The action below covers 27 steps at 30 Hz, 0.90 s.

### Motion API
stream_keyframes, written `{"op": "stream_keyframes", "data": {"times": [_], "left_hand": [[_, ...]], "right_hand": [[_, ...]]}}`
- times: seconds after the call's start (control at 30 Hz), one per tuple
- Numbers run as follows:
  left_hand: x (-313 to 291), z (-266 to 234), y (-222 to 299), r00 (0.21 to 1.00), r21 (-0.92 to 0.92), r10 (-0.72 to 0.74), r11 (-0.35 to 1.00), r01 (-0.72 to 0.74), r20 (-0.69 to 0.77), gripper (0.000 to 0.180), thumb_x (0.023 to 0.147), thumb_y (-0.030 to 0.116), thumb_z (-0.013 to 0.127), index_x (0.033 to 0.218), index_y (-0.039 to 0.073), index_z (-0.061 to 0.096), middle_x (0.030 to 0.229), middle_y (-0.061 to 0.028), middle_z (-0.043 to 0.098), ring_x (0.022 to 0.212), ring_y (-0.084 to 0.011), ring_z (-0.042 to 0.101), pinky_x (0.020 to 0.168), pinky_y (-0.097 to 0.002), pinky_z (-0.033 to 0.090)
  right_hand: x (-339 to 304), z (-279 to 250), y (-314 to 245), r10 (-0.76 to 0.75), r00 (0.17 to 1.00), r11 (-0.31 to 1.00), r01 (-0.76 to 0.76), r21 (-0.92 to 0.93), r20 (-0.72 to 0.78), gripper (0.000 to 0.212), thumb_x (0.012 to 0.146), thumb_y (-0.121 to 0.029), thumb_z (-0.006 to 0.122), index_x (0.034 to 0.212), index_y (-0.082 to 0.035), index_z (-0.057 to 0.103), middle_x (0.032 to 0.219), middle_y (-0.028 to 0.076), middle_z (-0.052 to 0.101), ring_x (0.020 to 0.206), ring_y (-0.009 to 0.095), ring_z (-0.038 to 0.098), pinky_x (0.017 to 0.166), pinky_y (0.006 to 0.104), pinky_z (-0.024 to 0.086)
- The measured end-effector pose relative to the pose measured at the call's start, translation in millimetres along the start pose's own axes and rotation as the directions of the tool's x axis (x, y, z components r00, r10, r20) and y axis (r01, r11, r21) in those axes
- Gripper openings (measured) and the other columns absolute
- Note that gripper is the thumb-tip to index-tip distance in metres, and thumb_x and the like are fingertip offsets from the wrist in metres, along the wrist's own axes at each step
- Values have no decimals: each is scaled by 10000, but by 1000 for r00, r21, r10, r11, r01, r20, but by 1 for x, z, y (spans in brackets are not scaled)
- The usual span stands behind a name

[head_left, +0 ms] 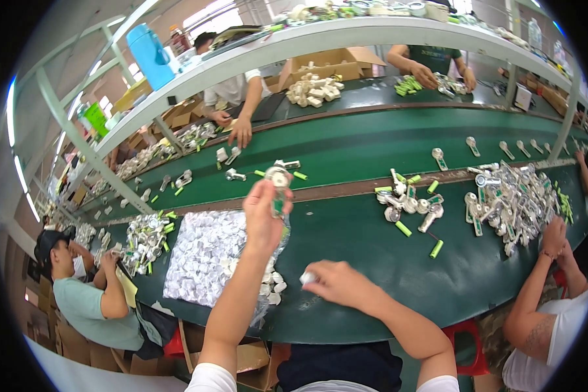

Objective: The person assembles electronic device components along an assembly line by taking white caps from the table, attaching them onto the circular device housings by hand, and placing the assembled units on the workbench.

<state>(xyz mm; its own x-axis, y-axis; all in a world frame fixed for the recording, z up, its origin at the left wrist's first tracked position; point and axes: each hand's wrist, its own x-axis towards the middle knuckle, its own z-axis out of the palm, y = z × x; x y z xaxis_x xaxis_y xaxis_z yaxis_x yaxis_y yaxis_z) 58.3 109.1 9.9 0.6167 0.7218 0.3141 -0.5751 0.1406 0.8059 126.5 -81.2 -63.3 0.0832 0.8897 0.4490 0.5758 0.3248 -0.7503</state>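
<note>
My left hand (260,212) is raised over the green work surface, its fingers closed round a white fan-like part (278,181) with a round head and a small green circuit board. Lower and to the right, my right hand (340,285) pinches a small white plastic cap (308,277) just above the surface. Left of it lies a clear bag (202,261) spread with many small white caps, and several loose caps (272,285) lie at its right edge. Beyond my left hand, another such part with green battery cells (300,176) rests on the belt.
A green conveyor belt (372,134) runs across behind the work surface. To the right are a small group of parts (408,199) with green cells and a larger heap (503,199). Co-workers sit at both sides and beyond the belt. A shelf (346,32) crosses overhead.
</note>
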Motion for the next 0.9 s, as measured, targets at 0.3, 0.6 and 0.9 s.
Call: {"op": "stream_keyframes", "data": {"times": [0.3, 0.6, 0.9], "left_hand": [[-82, 23, -33, 952, 174, -263, 956, 235, 157, 333, 868, -27, 688, 1187, -50, 597, 1109, -80, 657, 1033, -144, 628, 884, -276, 503], [-97, 24, -32, 972, 338, -124, 940, 50, 201, 344, 918, -12, 631, 1249, -64, 554, 1229, -113, 601, 1153, -183, 578, 1022, -321, 441], [-100, 23, -29, 983, 336, -154, 935, 114, 97, 384, 935, 113, 676, 1256, -38, 530, 1171, -82, 617, 1098, -132, 578, 985, -289, 443]], "right_hand": [[6, -31, -11, -58, 792, 994, 100, 35, -607, 300, 789, 49, 752, 1065, 53, 635, 923, 107, 680, 757, 124, 679, 631, 239, 565], [8, -29, -8, -65, 775, 997, 77, -9, -628, 323, 753, 52, 773, 1051, 17, 652, 935, 120, 682, 734, 155, 679, 650, 268, 569], [10, -35, -8, -121, 864, 988, 154, 28, -488, 405, 771, 68, 743, 1162, 0, 665, 951, 127, 666, 772, 167, 671, 668, 271, 570]]}}
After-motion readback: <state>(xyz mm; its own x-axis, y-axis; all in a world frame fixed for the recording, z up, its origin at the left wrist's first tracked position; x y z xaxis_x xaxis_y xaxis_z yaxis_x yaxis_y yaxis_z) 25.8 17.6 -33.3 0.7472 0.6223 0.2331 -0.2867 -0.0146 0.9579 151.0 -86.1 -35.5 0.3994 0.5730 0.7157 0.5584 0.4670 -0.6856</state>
